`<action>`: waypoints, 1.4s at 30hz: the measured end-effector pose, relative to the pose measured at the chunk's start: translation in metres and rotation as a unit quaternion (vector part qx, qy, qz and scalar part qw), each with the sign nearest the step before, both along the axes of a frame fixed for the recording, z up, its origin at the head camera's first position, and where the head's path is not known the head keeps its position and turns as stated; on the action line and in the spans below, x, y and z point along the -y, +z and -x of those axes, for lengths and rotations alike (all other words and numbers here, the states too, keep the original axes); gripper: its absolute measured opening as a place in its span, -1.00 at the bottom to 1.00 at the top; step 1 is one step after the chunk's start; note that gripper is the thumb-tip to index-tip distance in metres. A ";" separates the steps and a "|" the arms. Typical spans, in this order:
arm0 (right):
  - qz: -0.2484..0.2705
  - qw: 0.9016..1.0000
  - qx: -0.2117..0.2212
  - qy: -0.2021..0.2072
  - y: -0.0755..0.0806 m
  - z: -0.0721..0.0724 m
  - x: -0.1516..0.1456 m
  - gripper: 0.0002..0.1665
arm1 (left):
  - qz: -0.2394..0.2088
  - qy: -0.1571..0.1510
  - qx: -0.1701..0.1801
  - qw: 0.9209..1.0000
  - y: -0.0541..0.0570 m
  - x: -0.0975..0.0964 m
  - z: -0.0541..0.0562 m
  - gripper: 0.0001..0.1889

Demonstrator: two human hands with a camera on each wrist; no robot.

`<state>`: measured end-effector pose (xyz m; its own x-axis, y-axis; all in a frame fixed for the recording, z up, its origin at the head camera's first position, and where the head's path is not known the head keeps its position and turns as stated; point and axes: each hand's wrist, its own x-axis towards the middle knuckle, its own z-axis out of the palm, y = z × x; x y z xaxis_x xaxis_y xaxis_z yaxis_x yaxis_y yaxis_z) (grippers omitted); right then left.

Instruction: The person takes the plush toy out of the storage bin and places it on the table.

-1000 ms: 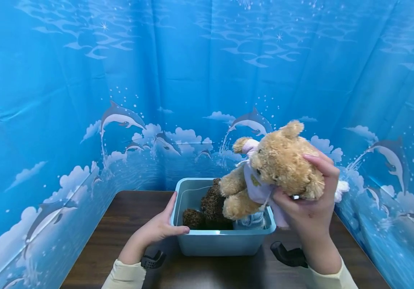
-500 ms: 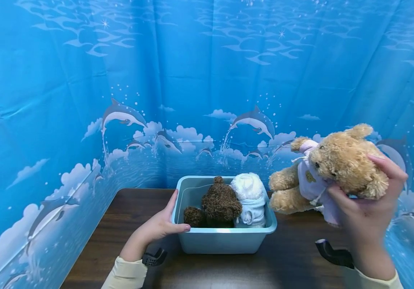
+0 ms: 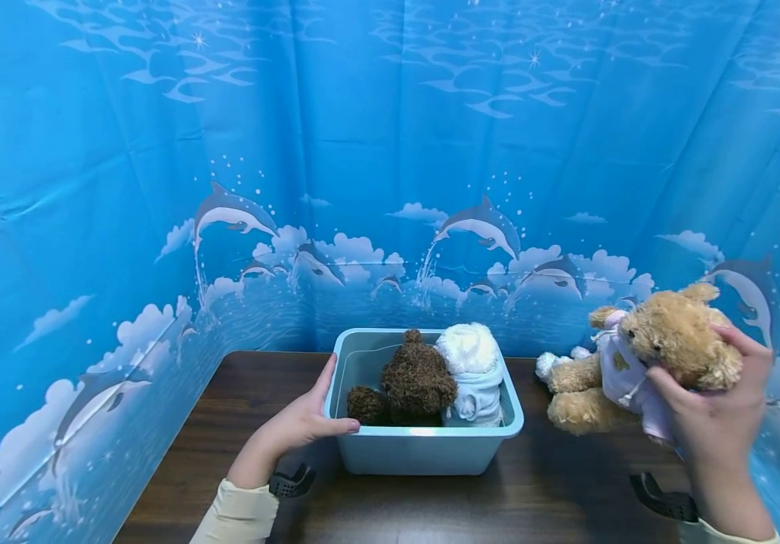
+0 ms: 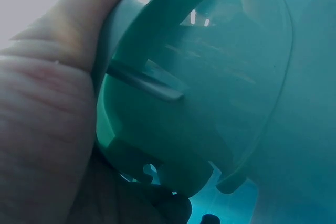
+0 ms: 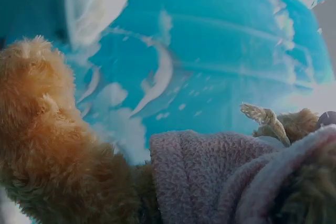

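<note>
In the head view my right hand (image 3: 726, 408) grips a tan teddy bear (image 3: 682, 336) by its head, to the right of the tub. The bear wears a pale lilac top and leans back, legs pointing left; its fur leg (image 5: 37, 124) and top (image 5: 205, 177) fill the lower right wrist view. My left hand (image 3: 295, 423) holds the left end of a light blue plastic tub (image 3: 424, 452), thumb over the front rim. Inside the tub are a dark brown plush (image 3: 417, 378), a smaller brown fluffy piece (image 3: 366, 406) and a white plush in pale blue clothing (image 3: 475, 400).
A white fluffy thing (image 3: 546, 364), mostly hidden behind the bear's legs, is at the right of the dark wooden table (image 3: 240, 385). A blue dolphin-print curtain (image 3: 363, 166) surrounds the table's back and sides.
My right hand has carried the tan bear from above the tub to the right, then lower. The white plush in the tub has come into full view. My left hand stays on the tub.
</note>
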<state>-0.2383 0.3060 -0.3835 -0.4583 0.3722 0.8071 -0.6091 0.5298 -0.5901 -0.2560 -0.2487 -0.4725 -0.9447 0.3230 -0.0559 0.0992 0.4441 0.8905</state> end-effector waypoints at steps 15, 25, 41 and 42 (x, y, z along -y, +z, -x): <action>0.056 0.973 0.203 -0.092 -0.055 0.024 -0.038 0.04 | -0.006 0.000 0.011 1.000 -0.002 -0.001 0.001 0.43; 0.053 0.950 0.289 -0.109 -0.092 0.030 -0.064 0.06 | -0.011 0.002 0.012 1.000 -0.005 0.000 -0.001 0.43; 0.039 0.907 0.392 -0.149 -0.094 0.027 -0.098 0.17 | 0.000 0.005 0.008 1.000 0.001 0.000 -0.001 0.43; 0.040 0.903 0.400 -0.149 -0.095 0.027 -0.100 0.18 | -0.001 0.005 0.009 1.000 0.001 0.000 -0.001 0.42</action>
<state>-0.2651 0.4059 -0.4788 -0.7526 0.6183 0.2266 0.1931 0.5362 -0.8217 -0.2553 -0.2483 -0.4720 -0.9469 0.3130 -0.0729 0.0778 0.4433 0.8930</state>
